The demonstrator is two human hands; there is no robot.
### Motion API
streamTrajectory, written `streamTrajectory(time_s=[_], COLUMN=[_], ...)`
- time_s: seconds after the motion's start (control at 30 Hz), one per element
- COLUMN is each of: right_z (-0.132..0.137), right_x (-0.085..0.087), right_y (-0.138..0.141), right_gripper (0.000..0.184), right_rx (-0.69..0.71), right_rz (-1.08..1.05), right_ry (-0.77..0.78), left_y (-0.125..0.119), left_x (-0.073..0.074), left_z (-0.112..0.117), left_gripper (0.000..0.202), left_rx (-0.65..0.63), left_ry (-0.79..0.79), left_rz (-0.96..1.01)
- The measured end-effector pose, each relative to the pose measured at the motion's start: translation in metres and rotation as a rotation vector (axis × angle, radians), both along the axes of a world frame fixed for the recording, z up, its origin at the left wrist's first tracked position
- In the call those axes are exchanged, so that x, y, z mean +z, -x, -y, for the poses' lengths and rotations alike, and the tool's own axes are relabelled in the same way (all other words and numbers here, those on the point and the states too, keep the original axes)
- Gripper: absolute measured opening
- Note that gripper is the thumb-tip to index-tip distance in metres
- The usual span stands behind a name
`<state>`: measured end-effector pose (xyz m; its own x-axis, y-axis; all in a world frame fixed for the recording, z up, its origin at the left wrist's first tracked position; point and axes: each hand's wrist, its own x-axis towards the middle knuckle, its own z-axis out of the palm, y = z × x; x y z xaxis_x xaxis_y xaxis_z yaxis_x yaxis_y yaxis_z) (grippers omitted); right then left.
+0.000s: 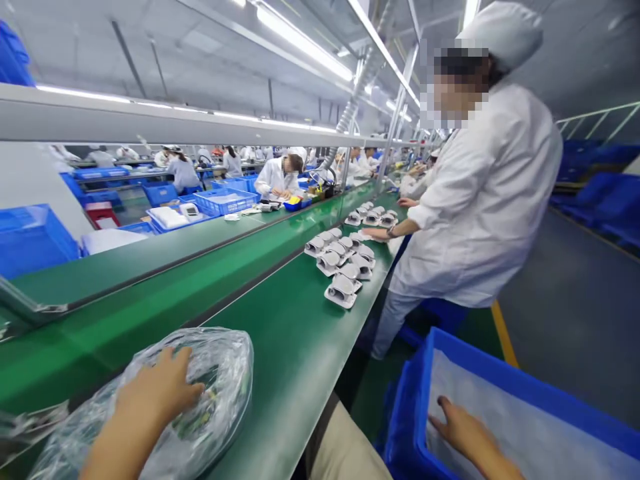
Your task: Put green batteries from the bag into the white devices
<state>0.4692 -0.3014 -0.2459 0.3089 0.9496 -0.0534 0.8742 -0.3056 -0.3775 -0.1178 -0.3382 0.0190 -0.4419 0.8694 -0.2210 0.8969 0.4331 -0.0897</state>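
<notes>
My left hand (153,390) rests on or just over the mouth of a clear plastic bag (235,360) at the lower left, its fingers apart. Small greenish and yellowish parts (200,417) show inside the bag, too blurred to name. At the lower right, my right hand (463,427) reaches over a blue crate (500,370) lined with white sheeting (530,427). Its fingers are loosely spread, with nothing visible in them. Whether it touches the sheeting I cannot tell.
Several white molded housings (343,287) stand grouped on the green bench (280,373). Beyond them a co-worker (490,180) in white reaches a hand toward the housings. Across the green conveyor strip (165,287), another person (280,177) works near blue baskets (225,202).
</notes>
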Motion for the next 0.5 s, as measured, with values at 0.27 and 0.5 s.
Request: streamTrajectory(time_s=[0.27,0.5], right_z=[-0.043,-0.04], right_x=[0.201,0.227], right_y=[0.203,0.407], right_gripper=[0.03,0.02], right_rx=[0.782,1.768], right_rz=[-0.553,-0.636], right_ry=[-0.443,-0.463], left_y=[0.01,0.008], left_x=[0.015,0.044], left_z=[-0.001,0.018], left_gripper=[0.056,0.042], left_rx=[0.165,0.104], left_ry=[0.255,0.116], left_rz=[0.043,-0.007])
